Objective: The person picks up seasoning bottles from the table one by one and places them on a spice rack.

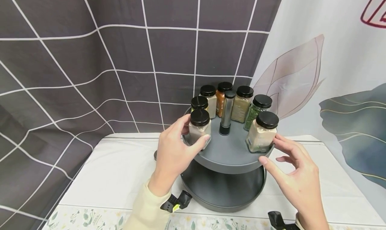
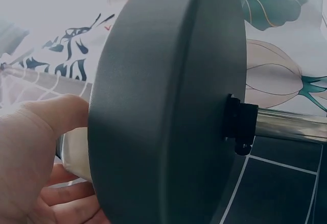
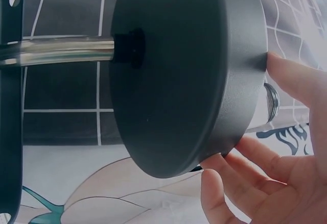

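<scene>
A dark grey two-tier round rack (image 1: 230, 168) carries square glass spice jars with black lids on its upper tier. At the tier's left front, my left hand (image 1: 178, 148) holds a jar of pale powder (image 1: 199, 129) between thumb and fingers. On the right, my right hand (image 1: 298, 171) touches the upper tier's rim with thumb and fingertips, beside another jar of pale beige powder (image 1: 261, 132). In the right wrist view, the thumb (image 3: 291, 76) lies against the rim. The rack hides much of the held jar in the left wrist view.
Several more jars stand behind, among them one with orange contents (image 1: 221, 102) and one with green flakes (image 1: 256, 111). A metal post (image 1: 227, 111) rises from the upper tier. The lower tier (image 1: 223, 193) sits on a white cloth (image 1: 126, 173). Grey gridded fabric (image 1: 120, 52) hangs behind.
</scene>
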{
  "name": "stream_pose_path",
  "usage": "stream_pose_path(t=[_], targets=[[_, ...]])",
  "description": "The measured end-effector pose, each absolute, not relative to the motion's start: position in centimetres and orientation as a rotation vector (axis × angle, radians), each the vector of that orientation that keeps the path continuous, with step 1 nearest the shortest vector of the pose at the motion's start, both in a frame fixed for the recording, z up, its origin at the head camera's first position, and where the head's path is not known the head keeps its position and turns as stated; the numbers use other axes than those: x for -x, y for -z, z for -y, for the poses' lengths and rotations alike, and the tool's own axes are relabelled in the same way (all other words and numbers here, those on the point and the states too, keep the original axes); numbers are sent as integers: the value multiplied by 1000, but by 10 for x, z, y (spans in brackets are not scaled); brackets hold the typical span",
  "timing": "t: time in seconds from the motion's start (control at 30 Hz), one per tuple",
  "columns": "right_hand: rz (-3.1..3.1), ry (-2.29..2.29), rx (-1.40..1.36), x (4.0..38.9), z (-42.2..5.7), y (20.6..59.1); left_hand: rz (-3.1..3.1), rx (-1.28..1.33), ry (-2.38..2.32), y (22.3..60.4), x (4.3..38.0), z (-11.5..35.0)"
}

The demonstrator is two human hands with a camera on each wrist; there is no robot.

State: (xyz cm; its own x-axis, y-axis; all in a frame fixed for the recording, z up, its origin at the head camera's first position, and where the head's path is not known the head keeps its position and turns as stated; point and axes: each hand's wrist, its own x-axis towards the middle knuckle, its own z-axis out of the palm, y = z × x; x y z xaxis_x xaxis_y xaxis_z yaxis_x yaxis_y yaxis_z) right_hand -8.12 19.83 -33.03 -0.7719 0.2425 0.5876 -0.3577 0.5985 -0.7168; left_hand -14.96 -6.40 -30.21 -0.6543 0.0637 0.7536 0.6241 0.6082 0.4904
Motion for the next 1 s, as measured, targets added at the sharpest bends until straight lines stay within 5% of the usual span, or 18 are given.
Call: stream_pose_path(t=[1.0], targets=[[2165, -1183, -80, 81, -199, 330, 2169, 539, 841, 309, 153, 69]])
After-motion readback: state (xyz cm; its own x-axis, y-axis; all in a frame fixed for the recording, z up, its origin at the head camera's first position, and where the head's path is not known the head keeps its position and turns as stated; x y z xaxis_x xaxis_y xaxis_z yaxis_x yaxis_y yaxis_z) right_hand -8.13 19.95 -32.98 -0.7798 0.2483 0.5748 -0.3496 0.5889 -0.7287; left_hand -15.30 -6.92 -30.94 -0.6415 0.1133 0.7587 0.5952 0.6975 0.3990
